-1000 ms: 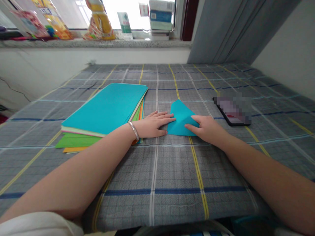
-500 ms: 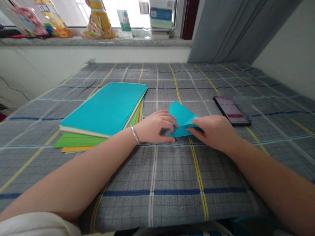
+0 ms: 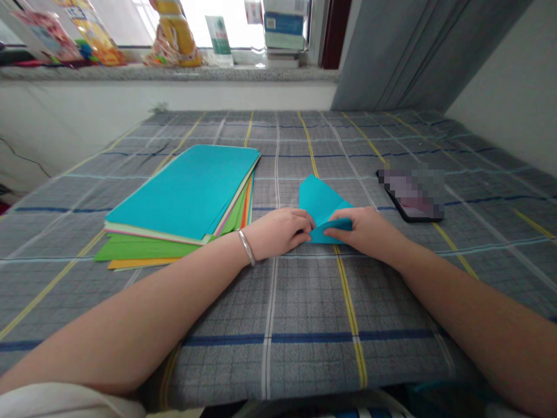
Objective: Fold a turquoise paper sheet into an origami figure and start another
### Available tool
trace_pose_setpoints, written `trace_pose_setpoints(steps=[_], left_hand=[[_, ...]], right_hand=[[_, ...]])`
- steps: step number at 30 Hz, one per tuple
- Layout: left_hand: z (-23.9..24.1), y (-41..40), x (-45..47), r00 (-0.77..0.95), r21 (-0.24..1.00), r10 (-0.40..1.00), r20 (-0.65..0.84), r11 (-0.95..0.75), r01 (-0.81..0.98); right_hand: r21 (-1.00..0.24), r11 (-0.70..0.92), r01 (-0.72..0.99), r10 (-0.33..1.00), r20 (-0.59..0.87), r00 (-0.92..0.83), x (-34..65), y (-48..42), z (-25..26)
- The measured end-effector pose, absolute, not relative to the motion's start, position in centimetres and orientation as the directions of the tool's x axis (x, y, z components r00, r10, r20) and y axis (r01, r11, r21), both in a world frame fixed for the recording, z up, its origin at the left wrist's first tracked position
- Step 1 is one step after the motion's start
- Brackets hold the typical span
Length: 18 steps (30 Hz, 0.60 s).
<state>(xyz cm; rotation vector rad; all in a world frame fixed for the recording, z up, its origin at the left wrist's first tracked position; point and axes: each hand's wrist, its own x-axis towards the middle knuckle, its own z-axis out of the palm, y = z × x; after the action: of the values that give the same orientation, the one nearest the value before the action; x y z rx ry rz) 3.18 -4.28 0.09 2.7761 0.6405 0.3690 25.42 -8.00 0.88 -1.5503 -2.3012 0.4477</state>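
Note:
A teal folded paper (image 3: 321,200) lies on the grey checked cloth (image 3: 304,302) in the middle of the view. My left hand (image 3: 281,231), with a silver bangle on the wrist, pinches the paper's near left corner, fingers curled. My right hand (image 3: 368,231) grips the near edge from the right and curls a flap of the paper over. The far point of the paper lies flat on the cloth. A stack of coloured paper sheets (image 3: 187,200), teal on top, lies just left of my left hand.
A black phone (image 3: 411,194) lies on the cloth to the right of the paper. A windowsill (image 3: 174,72) at the back carries bright packets and stacked boxes. A grey curtain (image 3: 409,52) hangs at the back right, next to a white wall.
Both hands went from lying flat on the paper to pinching its near edge. The near part of the paper has lifted and curled over.

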Motion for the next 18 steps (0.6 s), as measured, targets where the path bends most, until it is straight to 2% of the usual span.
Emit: trace_pose_setpoints(steps=[3,10,12,15,18], left_hand=[[0.4,-4.3,3.1,0.873,0.320,0.446,0.198,-0.871,0.373],[1.2,-4.3,2.5,0.873,0.231,0.444,0.201,-0.888,0.398],[0.8,-4.2,2.5,0.869,0.273,0.446,0.212,-0.881,0.386],[-0.2,-4.1,2.7,0.833,0.339,0.510,0.214,-0.838,0.427],[-1.1,-4.2,3.0,0.802,0.297,0.573,0.168,-0.805,0.513]], right_hand=[[-0.404,0.366,0.838,0.929,0.107,-0.354,25.4,-8.0,0.8],[-0.219,0.446,0.868,0.893,0.184,-0.412,25.5,-8.8,1.2],[-0.228,0.456,0.860,0.890,0.144,-0.434,25.7,-8.6,1.3],[-0.239,0.366,0.899,0.929,0.042,-0.367,26.2,-7.9,1.3],[-0.246,0.260,0.934,0.963,-0.013,-0.271,26.9,-7.2,1.3]])
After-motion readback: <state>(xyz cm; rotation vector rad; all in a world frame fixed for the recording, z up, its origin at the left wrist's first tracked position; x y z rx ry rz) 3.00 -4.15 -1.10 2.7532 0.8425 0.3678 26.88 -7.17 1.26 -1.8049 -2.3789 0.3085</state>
